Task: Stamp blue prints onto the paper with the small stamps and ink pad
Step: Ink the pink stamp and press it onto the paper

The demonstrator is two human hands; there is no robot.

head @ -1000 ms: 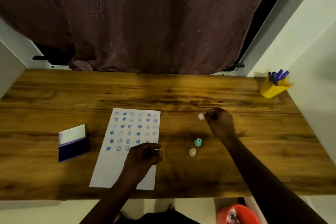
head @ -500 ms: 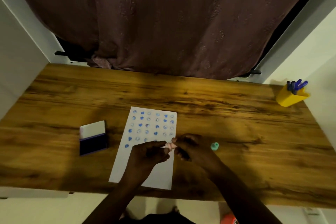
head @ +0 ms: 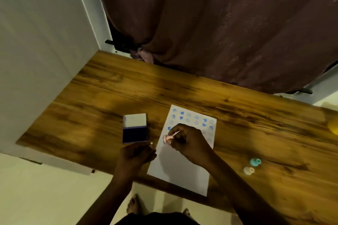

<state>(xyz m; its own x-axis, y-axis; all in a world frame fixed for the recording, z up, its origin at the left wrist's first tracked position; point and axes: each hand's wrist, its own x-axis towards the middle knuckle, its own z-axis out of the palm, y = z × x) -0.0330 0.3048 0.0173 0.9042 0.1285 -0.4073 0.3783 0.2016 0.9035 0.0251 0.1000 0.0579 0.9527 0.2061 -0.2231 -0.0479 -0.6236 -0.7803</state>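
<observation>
A white paper [head: 180, 170] with rows of blue prints on its upper half lies on the wooden table [head: 247, 129]. My right hand [head: 188, 140] hovers over the paper's left edge, pinching a small pink stamp [head: 167, 138] that lies sideways between the fingers. My left hand [head: 136, 153] rests curled at the paper's lower left, just below the open ink pad [head: 135, 134], whose dark blue pad faces up with its white lid folded back. A teal stamp [head: 255, 161] and a cream stamp [head: 248, 170] sit on the table to the right.
A white wall [head: 45, 51] bounds the table's left end. A brown curtain [head: 219, 23] hangs behind the far edge. A yellow holder [head: 333, 127] shows at the right border. My bare feet [head: 133, 206] appear below the near edge.
My right hand carried the pink stamp from the right of the table over to the paper's left edge. My left hand slid left off the paper. The view swung leftward.
</observation>
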